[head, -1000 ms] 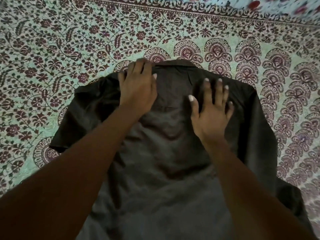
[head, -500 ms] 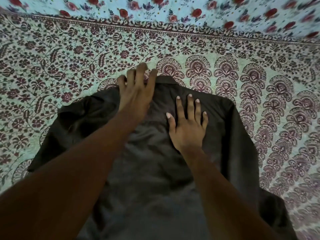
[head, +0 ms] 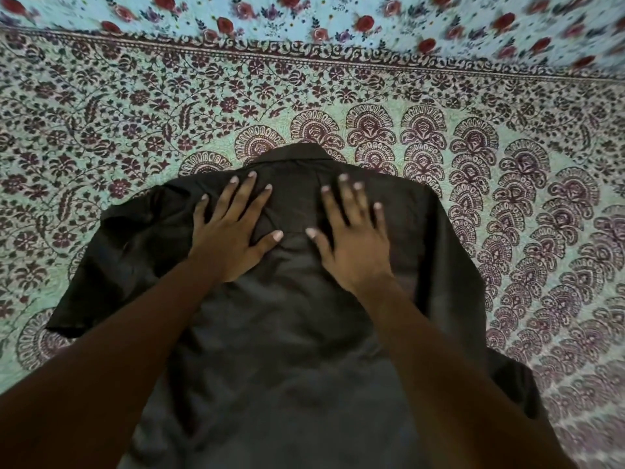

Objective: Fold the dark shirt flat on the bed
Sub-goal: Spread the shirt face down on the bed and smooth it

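Observation:
The dark shirt [head: 287, 333] lies spread on the bed with its back up and its collar pointing away from me. Its left short sleeve [head: 111, 265] sticks out to the side, rumpled. The right side is folded or hangs along the body. My left hand [head: 233, 231] lies flat with spread fingers on the upper back, just below the collar on the left. My right hand [head: 351, 238] lies flat beside it on the right, fingers straight. Both palms press the cloth; neither grips it.
A green bedspread [head: 338, 103] with a dark maroon floral and paisley print covers the bed all around the shirt. Beyond its far border lies a light blue cloth [head: 372, 18] with red flowers.
My left hand has slid back from the collar edge onto the upper back. My right hand has shifted a little and its fingers have spread. The view has tilted up.

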A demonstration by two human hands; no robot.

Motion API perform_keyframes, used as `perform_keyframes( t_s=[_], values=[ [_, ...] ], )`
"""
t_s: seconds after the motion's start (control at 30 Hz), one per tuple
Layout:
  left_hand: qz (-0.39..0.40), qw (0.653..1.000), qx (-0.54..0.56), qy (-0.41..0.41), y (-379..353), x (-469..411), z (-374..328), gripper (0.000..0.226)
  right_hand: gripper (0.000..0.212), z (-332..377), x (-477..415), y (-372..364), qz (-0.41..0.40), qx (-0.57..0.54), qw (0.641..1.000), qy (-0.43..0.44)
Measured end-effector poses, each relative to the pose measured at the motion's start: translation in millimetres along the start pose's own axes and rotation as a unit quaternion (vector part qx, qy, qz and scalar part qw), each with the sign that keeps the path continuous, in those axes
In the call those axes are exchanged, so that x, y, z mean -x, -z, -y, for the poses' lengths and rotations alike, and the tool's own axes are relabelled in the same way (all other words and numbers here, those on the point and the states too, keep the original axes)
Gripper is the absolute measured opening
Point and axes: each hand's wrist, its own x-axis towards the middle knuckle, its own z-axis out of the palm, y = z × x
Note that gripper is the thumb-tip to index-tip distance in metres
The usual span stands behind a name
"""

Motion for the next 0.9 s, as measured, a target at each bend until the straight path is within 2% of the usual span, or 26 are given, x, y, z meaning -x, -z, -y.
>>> perform_keyframes(
  t_s=[0.03,0.07,0.13,0.23,0.33,0.4,0.47,0.5,0.57,0.67,0.73,0.77,0.83,0.9],
  values=[
    [0.008,1.0,0.0,0.0,0,-1,1,0.087,0.073,-1,9,-3,0.016,0.012,0.998,0.054],
    [0.015,1.0,0.003,-0.001,1,-2,2,0.089,0.072,-11,15,-5,0.019,0.024,0.998,0.059],
    [0.025,1.0,0.008,-0.002,1,-3,3,0.091,0.072,-50,21,-7,-0.003,0.021,1.0,-0.017],
    [0.05,0.999,0.019,0.004,2,-8,5,0.092,0.078,-104,22,2,-0.025,-0.045,0.992,-0.119],
    [0.075,0.997,0.023,0.012,3,-8,6,0.094,0.082,-89,17,11,-0.024,-0.049,0.984,-0.172],
    [0.097,0.995,0.026,0.017,8,-10,5,0.094,0.082,-48,28,12,-0.041,-0.032,0.993,-0.105],
    [0.132,0.991,0.016,0.028,15,-12,0,0.092,0.079,-14,55,4,0.0,-0.019,0.999,0.028],
    [0.14,0.989,0.006,0.036,19,-11,-4,0.09,0.079,-9,70,0,0.02,-0.005,0.998,0.055],
    [0.099,0.994,-0.018,0.035,22,4,-14,0.084,0.078,-22,91,-5,0.022,0.012,1.0,-0.002],
    [0.01,0.999,-0.027,0.015,13,63,-23,0.076,0.082,-59,105,-4,-0.011,-0.043,0.986,-0.163],
    [-0.005,0.998,-0.034,0.05,6,113,-16,0.078,0.083,-66,107,3,-0.019,-0.084,0.968,-0.237],
    [-0.007,0.997,-0.041,0.07,3,137,-9,0.078,0.082,-57,108,7,-0.022,-0.074,0.966,-0.246],
    [-0.012,0.995,-0.055,0.082,0,178,10,0.078,0.079,-24,115,12,-0.032,-0.034,0.985,-0.164],
    [-0.016,0.995,-0.069,0.075,-1,212,25,0.08,0.077,8,137,7,-0.001,-0.031,0.999,0.014]
  ],
)
